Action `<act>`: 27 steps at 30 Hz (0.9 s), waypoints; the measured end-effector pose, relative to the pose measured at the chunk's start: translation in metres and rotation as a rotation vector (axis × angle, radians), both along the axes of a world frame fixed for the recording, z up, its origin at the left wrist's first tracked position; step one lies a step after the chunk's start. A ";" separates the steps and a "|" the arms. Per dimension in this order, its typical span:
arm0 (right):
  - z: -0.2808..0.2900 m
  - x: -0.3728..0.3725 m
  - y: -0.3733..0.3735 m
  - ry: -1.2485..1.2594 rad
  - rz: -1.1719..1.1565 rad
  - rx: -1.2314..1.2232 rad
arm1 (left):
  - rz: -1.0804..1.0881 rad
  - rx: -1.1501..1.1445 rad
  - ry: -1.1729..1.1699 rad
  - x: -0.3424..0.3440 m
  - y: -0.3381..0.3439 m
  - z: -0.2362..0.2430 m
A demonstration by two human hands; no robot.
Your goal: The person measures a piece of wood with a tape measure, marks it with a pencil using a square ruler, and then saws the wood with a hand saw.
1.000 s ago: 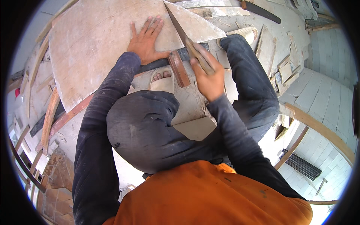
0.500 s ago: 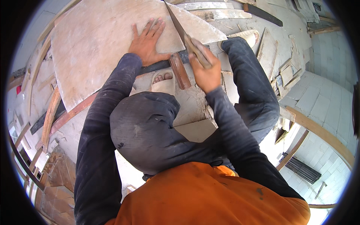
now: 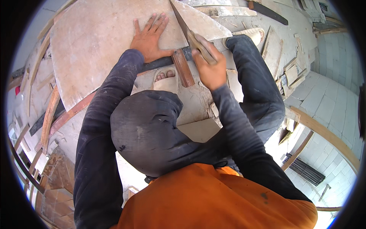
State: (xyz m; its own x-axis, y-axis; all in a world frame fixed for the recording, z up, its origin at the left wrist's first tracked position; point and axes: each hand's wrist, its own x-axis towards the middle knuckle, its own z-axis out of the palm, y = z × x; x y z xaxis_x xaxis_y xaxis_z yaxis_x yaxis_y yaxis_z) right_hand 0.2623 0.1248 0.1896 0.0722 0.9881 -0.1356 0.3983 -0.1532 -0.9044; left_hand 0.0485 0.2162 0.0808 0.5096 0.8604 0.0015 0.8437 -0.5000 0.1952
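A pale, dusty wooden sheet [image 3: 91, 42] lies at the upper left, raised over dark and reddish timbers. My left hand [image 3: 148, 41] presses flat on it, fingers spread, beside the cut. My right hand [image 3: 212, 69] is closed round the wooden handle of a handsaw [image 3: 183, 26]. The saw's blade runs forward along a cut line, with a triangular part of the sheet [image 3: 204, 24] to its right. Under the near edge, a dark beam [image 3: 162, 62] crosses behind a red-brown wood block [image 3: 183, 68], which sits between my hands.
My sandalled feet [image 3: 166, 81] rest on either side of the block. A dark-ended timber [image 3: 268, 13] and pale boards [image 3: 228, 11] lie beyond the sheet. Scrap pieces [image 3: 291, 76] are piled at the right near a block wall [image 3: 328, 99]. Curved timbers [image 3: 53, 114] lean at the left.
The view has shifted slightly. My right hand and the saw have moved a little forward along the cut, while my left hand stays spread on the sheet.
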 end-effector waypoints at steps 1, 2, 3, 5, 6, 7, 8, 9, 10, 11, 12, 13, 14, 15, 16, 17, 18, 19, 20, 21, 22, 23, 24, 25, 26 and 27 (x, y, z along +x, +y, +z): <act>-0.004 -0.008 0.029 -0.033 0.032 0.001 | 0.010 -0.019 0.026 -0.001 0.001 0.000; 0.000 -0.006 0.018 -0.029 0.009 0.017 | 0.020 -0.038 0.051 0.000 0.000 -0.003; 0.005 -0.004 -0.010 -0.027 -0.013 0.032 | 0.029 -0.058 0.075 0.002 0.000 -0.005; 0.028 0.001 -0.068 -0.063 -0.012 0.057 | 0.032 -0.063 0.104 0.004 0.008 0.003; 0.046 0.006 -0.105 -0.049 -0.043 -0.035 | 0.027 -0.089 0.126 0.001 -0.001 0.002; 0.060 0.012 -0.135 -0.030 -0.037 -0.055 | 0.034 -0.074 0.106 -0.005 -0.004 0.001; 0.072 0.016 -0.153 0.047 -0.096 -0.101 | 0.037 -0.048 0.083 -0.006 -0.002 -0.001; 0.066 0.018 -0.146 0.050 -0.060 -0.068 | 0.040 -0.028 0.068 -0.008 -0.003 -0.002; 0.057 0.016 -0.131 0.051 -0.029 -0.037 | 0.046 -0.035 0.088 -0.012 -0.003 0.000; 0.040 0.011 -0.103 0.042 -0.016 -0.008 | 0.044 -0.040 0.100 -0.011 -0.002 0.004; 0.023 0.007 -0.075 0.031 -0.007 0.020 | 0.044 -0.048 0.107 -0.007 -0.004 0.005; -0.002 0.000 -0.033 0.011 -0.017 0.052 | 0.029 -0.046 0.075 0.001 -0.003 0.002; -0.013 -0.004 0.000 -0.017 -0.043 0.067 | 0.011 -0.034 0.046 0.008 0.000 -0.001; -0.017 -0.010 0.019 -0.028 -0.063 0.085 | -0.001 -0.021 0.034 0.006 0.003 -0.002; -0.014 -0.013 0.013 -0.007 -0.053 0.083 | 0.009 -0.039 0.046 0.000 0.001 -0.003; -0.009 -0.009 -0.004 0.002 -0.042 0.082 | 0.019 -0.056 0.046 0.000 -0.003 -0.006; -0.002 -0.005 -0.022 0.012 -0.029 0.091 | 0.031 -0.064 0.047 0.000 0.002 -0.005; 0.014 -0.001 -0.058 0.022 -0.007 0.066 | 0.041 -0.060 0.060 -0.003 0.006 -0.002; 0.032 0.006 -0.097 -0.047 -0.019 0.006 | 0.039 -0.078 0.065 -0.002 0.002 0.003; 0.049 0.012 -0.133 -0.034 -0.039 -0.012 | 0.035 -0.096 0.080 -0.003 -0.002 0.006; 0.067 0.018 -0.154 -0.057 -0.041 -0.060 | 0.043 -0.083 0.078 -0.004 -0.001 0.009; 0.067 0.017 -0.149 -0.017 -0.039 -0.061 | 0.042 -0.077 0.080 -0.005 -0.003 0.009; 0.063 0.016 -0.139 0.024 -0.037 -0.062 | 0.043 -0.071 0.084 -0.007 -0.004 0.009; 0.060 0.012 -0.128 0.053 -0.037 -0.069 | 0.044 -0.068 0.075 -0.011 -0.007 0.006; 0.037 0.007 -0.095 0.002 0.004 0.015 | 0.038 -0.056 0.057 -0.009 -0.006 0.005; 0.009 0.002 -0.052 -0.052 0.042 0.102 | 0.029 -0.041 0.037 -0.003 -0.003 0.004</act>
State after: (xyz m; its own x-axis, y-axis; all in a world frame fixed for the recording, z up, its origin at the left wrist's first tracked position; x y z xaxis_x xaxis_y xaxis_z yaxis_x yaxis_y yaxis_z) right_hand 0.2642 0.0726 0.1984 0.0347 0.9989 -0.0310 0.4495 -0.0433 -0.8922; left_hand 0.0460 0.2137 0.0844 0.4832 0.8740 -0.0523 0.8649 -0.4672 0.1836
